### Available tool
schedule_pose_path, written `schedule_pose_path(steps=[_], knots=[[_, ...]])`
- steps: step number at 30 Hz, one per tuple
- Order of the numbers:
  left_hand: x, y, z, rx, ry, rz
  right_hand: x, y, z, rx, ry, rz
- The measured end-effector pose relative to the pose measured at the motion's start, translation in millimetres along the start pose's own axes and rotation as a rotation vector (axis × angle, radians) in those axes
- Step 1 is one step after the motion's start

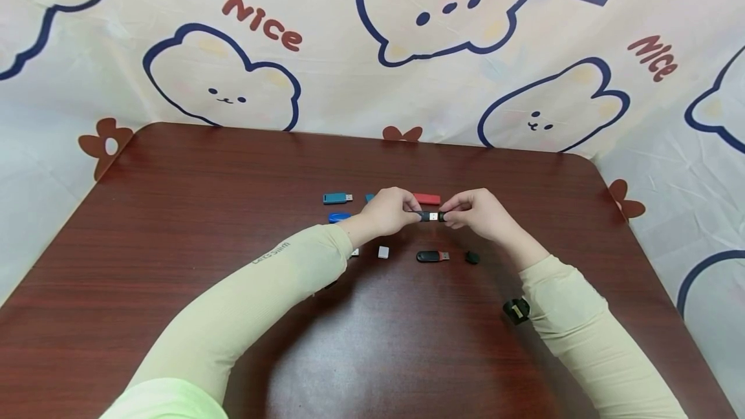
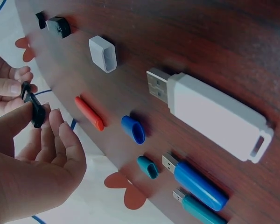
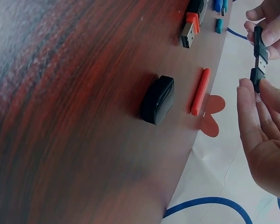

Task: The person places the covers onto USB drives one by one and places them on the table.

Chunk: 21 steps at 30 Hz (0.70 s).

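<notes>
Pinching black USB stick [image 3: 258, 44] with left hand [image 1: 391, 213], black cap [image 3: 256, 80] with right hand [image 1: 480, 214] (metal connector [image 3: 261, 64] between).

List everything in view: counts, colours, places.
Table: one, brown, foreground
Backdrop: one, pale, behind table
Teal stick, teal cap: one each, teal, far row
Red piece: one, red, far row
Blue stick, blue cap: one each, blue, middle row
White stick, white cap: one each, white, near row
Bicolour stick: one, black and red, near row
Loose cap: one, black, near row
Held stick, held cap: one each, black, raised
Device: one plainly visible, black, right forearm
Left hand: one, fingers on held stick
Right hand: one, fingers on held cap
Sleeves: two, cream, forearms
</notes>
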State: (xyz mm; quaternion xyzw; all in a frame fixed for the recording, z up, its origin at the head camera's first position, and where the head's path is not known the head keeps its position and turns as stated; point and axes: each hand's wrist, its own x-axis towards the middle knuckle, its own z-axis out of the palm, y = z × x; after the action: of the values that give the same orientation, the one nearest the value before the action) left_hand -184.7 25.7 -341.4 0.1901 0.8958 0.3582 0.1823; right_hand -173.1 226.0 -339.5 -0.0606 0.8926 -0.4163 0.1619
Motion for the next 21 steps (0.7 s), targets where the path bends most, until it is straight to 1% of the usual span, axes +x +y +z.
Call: schedule_pose_path(steps=[13, 21], knots=[[-0.8, 1.7, 0.1, 0.005, -0.007, 0.004, -0.8, -4.5, 1.6, 0.017, -0.005, -0.007], [-1.7, 2.6, 1.1, -0.003, -0.007, 0.027, -2.1, -6.5, 3.3, 0.024, -0.013, -0.018]])
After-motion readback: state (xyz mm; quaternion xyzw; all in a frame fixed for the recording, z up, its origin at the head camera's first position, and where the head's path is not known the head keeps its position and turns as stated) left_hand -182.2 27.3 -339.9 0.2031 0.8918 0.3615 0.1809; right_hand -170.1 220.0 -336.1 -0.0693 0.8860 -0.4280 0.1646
